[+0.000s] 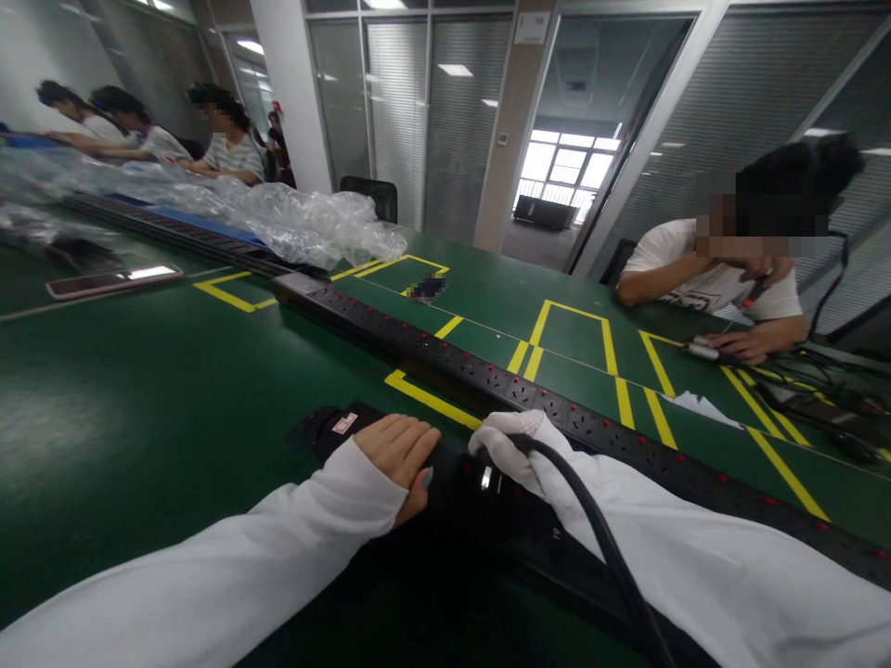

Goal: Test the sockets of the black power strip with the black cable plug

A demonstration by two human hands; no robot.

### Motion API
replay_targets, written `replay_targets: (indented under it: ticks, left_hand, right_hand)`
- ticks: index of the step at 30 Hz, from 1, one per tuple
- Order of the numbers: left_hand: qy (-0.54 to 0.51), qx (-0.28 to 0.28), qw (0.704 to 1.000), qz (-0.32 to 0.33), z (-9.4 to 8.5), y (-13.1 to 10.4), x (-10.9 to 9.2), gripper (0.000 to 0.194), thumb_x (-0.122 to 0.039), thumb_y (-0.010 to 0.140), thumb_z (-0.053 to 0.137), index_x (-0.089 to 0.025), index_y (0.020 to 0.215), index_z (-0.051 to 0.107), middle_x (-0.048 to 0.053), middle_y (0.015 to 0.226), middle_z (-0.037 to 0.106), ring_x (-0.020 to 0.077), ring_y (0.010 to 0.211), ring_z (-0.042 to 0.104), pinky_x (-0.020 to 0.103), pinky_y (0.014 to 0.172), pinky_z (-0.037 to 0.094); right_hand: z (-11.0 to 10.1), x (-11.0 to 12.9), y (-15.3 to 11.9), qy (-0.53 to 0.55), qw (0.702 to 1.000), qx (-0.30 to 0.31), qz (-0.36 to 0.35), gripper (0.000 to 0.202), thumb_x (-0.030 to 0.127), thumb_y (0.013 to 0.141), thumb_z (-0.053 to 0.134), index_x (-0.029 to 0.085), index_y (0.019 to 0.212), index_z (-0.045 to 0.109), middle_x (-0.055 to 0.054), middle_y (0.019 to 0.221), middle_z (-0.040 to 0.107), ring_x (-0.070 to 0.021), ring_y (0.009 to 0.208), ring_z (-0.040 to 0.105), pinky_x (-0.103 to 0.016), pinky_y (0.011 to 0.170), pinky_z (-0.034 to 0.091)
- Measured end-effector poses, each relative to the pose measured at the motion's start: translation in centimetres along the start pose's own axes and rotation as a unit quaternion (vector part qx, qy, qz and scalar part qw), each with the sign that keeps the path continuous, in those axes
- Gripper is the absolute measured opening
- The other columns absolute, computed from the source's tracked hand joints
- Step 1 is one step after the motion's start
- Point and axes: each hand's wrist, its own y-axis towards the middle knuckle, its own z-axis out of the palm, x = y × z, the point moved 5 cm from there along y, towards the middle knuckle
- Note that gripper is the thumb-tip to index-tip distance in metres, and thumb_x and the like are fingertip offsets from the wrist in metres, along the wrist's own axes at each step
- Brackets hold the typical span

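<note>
My left hand (400, 455), bare, is wrapped over a long black power strip (348, 417) close to its far end, which bears a small white and red label. The strip runs toward the lower right, and its near part is dark and partly hidden by my arms. In a white glove, my right hand (511, 450) closes around a thick black cable (591, 520) just above the strip. That cable curves down toward the bottom edge; its end is hidden in my fingers. Beside my hands lies a second, longer power strip (438, 348) with sockets and red dots.
Crumpled clear plastic (306, 218) covers much of the table's far left. A phone (115, 280) lies at the left. Yellow tape (571, 309) marks the green table (174, 399). Across the table, a person (716, 269) works beside tangled cables (786, 376); other people sit far left.
</note>
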Motion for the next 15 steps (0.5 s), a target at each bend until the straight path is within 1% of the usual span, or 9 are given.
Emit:
replay_targets:
  ticks: [2, 4, 6, 8, 9, 11, 13, 14, 15]
  left_hand:
    - [-0.003, -0.019, 1.0, 0.013, -0.2, -0.2, -1.3, 0.036, -0.023, 0.073, 0.031, -0.005, 0.094, 0.055, 0.012, 0.088, 0.058, 0.0222, 0.081, 0.051, 0.038, 0.076, 0.042]
    - [0.001, -0.02, 1.0, 0.021, -0.1, -0.3, -2.6, 0.037, -0.025, 0.074, 0.032, -0.004, 0.095, 0.054, 0.013, 0.088, 0.058, 0.0228, 0.081, 0.051, 0.038, 0.075, 0.042]
    - [0.007, -0.013, 1.0, 0.019, 0.1, 0.0, -3.8, 0.037, -0.026, 0.075, 0.033, -0.004, 0.096, 0.054, 0.013, 0.085, 0.057, 0.0238, 0.08, 0.051, 0.038, 0.072, 0.042]
    - [0.016, -0.004, 1.0, 0.012, 0.0, 0.4, -4.9, 0.036, -0.027, 0.073, 0.035, -0.006, 0.096, 0.054, 0.013, 0.082, 0.056, 0.0248, 0.078, 0.051, 0.039, 0.068, 0.043]
    - [0.021, 0.006, 1.0, 0.007, 0.0, 0.6, -5.3, 0.035, -0.027, 0.072, 0.036, -0.007, 0.096, 0.053, 0.013, 0.081, 0.056, 0.0251, 0.078, 0.051, 0.039, 0.066, 0.042]
    - [0.024, 0.051, 0.998, -0.001, 0.0, 1.2, -5.6, 0.032, -0.025, 0.071, 0.036, -0.01, 0.093, 0.053, 0.011, 0.077, 0.054, 0.0248, 0.076, 0.051, 0.039, 0.064, 0.042]
    - [0.004, 0.154, 0.988, -0.015, 0.7, 1.8, -5.3, 0.025, -0.023, 0.072, 0.036, -0.013, 0.087, 0.053, 0.008, 0.075, 0.054, 0.0226, 0.073, 0.051, 0.037, 0.064, 0.041]
    - [-0.021, 0.195, 0.98, -0.015, 1.0, 2.2, -4.9, 0.022, -0.024, 0.073, 0.035, -0.014, 0.081, 0.054, 0.006, 0.072, 0.053, 0.0208, 0.068, 0.051, 0.035, 0.061, 0.041]
    - [-0.062, 0.229, 0.971, -0.006, 1.2, 2.7, -4.6, 0.022, -0.025, 0.075, 0.034, -0.015, 0.079, 0.053, 0.004, 0.07, 0.053, 0.0189, 0.065, 0.051, 0.033, 0.06, 0.041]
  right_hand:
    - [-0.2, -0.8, -1.1, 0.055, 0.998, -0.004, 0.037, 0.037, 0.029, 0.082, 0.03, 0.011, 0.067, 0.058, -0.002, 0.055, 0.052, -0.0041, 0.048, 0.045, -0.015, 0.043, 0.033]
    - [-0.7, -1.5, -2.2, 0.051, 0.998, -0.021, 0.04, 0.038, 0.033, 0.08, 0.032, 0.012, 0.063, 0.059, -0.001, 0.052, 0.051, -0.0042, 0.046, 0.043, -0.016, 0.043, 0.031]
    - [-1.2, -1.5, -3.0, -0.029, 0.999, -0.019, -0.003, 0.036, 0.035, 0.078, 0.036, 0.015, 0.063, 0.061, 0.0, 0.049, 0.049, -0.0041, 0.043, 0.04, -0.018, 0.043, 0.028]
    - [-1.6, -1.0, -3.6, -0.112, 0.992, -0.016, -0.055, 0.035, 0.036, 0.078, 0.037, 0.018, 0.064, 0.063, 0.0, 0.049, 0.049, -0.0043, 0.043, 0.037, -0.021, 0.044, 0.024]
    - [-1.8, -0.7, -3.8, -0.138, 0.988, -0.019, -0.067, 0.036, 0.037, 0.078, 0.036, 0.018, 0.063, 0.063, 0.0, 0.049, 0.048, -0.0042, 0.042, 0.035, -0.021, 0.044, 0.022]
    - [-2.1, 0.3, -4.1, -0.192, 0.977, -0.028, -0.087, 0.038, 0.037, 0.08, 0.034, 0.017, 0.06, 0.061, 0.0, 0.049, 0.046, -0.004, 0.043, 0.029, -0.022, 0.046, 0.02]
    - [-2.1, 1.4, -4.2, -0.256, 0.96, -0.032, -0.109, 0.038, 0.035, 0.08, 0.034, 0.016, 0.055, 0.056, 0.0, 0.05, 0.044, -0.0043, 0.044, 0.027, -0.023, 0.048, 0.016]
    - [-2.0, 1.9, -4.3, -0.287, 0.95, -0.035, -0.12, 0.038, 0.035, 0.08, 0.034, 0.015, 0.055, 0.055, -0.001, 0.049, 0.043, -0.0041, 0.044, 0.025, -0.024, 0.048, 0.014]
    - [-1.8, 2.4, -4.5, -0.31, 0.94, -0.037, -0.137, 0.037, 0.035, 0.079, 0.035, 0.015, 0.055, 0.053, -0.001, 0.049, 0.042, -0.0038, 0.044, 0.024, -0.024, 0.049, 0.013]
